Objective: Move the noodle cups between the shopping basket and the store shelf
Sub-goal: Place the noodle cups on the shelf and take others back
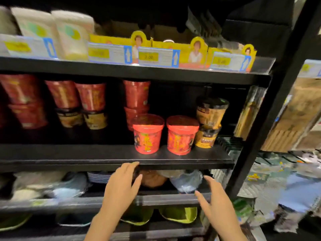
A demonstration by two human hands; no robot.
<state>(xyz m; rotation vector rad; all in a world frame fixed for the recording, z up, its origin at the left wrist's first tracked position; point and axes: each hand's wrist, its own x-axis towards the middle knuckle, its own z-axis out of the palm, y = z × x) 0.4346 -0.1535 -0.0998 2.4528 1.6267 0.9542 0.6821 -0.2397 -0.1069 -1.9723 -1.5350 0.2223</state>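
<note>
Two red noodle cups stand side by side near the front of the black middle shelf (104,156): the left one (147,134) and the right one (181,135). Behind them are stacked red cups (136,94) and, to the right, stacked black-and-yellow cups (211,112). More red cups (63,93) line the shelf's left part. My left hand (123,183) is open just below the shelf's front edge, under the left cup. My right hand (214,204) is open lower right, holding nothing. No shopping basket is in view.
The upper shelf carries yellow display boxes (196,51), white bags (73,35) and price tags. Bagged goods (186,181) lie on the shelf below. A black upright post (260,129) bounds the shelf at right; more merchandise lies beyond it.
</note>
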